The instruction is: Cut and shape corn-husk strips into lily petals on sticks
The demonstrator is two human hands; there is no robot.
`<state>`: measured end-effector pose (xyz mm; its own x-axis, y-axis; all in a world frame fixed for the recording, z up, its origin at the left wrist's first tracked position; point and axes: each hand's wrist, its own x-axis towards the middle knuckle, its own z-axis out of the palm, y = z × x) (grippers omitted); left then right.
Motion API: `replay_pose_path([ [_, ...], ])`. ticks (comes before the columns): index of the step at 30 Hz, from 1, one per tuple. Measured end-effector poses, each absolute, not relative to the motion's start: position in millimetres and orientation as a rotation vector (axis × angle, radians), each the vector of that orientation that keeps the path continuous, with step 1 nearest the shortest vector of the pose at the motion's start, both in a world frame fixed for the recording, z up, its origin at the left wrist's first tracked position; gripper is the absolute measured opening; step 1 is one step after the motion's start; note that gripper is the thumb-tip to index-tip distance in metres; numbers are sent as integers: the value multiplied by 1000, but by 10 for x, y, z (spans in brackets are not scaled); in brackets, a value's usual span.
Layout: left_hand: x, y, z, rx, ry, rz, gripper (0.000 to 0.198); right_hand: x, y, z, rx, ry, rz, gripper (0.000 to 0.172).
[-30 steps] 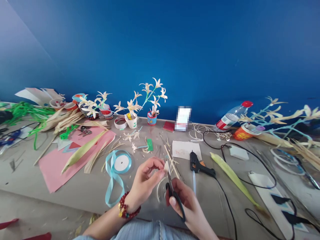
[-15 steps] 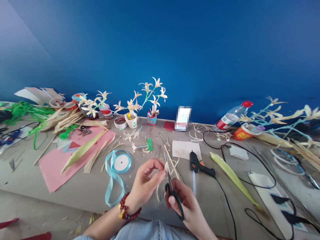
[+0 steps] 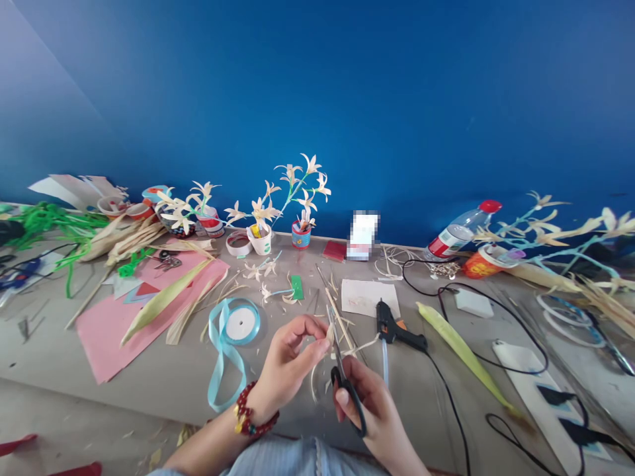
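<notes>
Between thumb and fingers, my left hand (image 3: pixel 295 354) pinches a small pale piece of corn husk (image 3: pixel 330 332). My right hand (image 3: pixel 370 400) grips black-handled scissors (image 3: pixel 347 390), their blades pointing away from me and lying right against the husk piece. Whether the blades are fully closed is hard to see. Thin husk strips (image 3: pixel 364 345) lie on the table just beyond the scissors. To the left of my left hand is a roll of light blue ribbon (image 3: pixel 255 324) with a loose loop. A black glue gun (image 3: pixel 401 334) rests to the right of the scissors.
Husk flowers stand in a white cup (image 3: pixel 260 241) and other cups along the blue wall. Pink paper (image 3: pixel 106 337) with a green husk (image 3: pixel 166 301) lies left. At right are a plastic bottle (image 3: pixel 459 231), another husk (image 3: pixel 464 350), a power strip (image 3: pixel 538 396) and black cables.
The scissors have shifted slightly and their blades look closer together. A pale strip now lies to the right of the blades, near the glue gun. My left hand has barely moved.
</notes>
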<state>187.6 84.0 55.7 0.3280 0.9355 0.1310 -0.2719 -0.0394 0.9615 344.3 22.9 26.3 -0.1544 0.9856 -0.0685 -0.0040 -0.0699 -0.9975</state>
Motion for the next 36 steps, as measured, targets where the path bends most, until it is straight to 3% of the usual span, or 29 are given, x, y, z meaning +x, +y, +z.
replay_pose_path([
  [11,1810,852,566,1357,739,1031,16,3552,247,248,-1262,-1190,1305,50],
  [20,1671,972,584,1454,612,898,18,3757,261,412,-1115,-1336,1689,61],
  [36,1579,1106,544,1503,508,712,23,3770,232,312,-1101,-1266,1809,62],
])
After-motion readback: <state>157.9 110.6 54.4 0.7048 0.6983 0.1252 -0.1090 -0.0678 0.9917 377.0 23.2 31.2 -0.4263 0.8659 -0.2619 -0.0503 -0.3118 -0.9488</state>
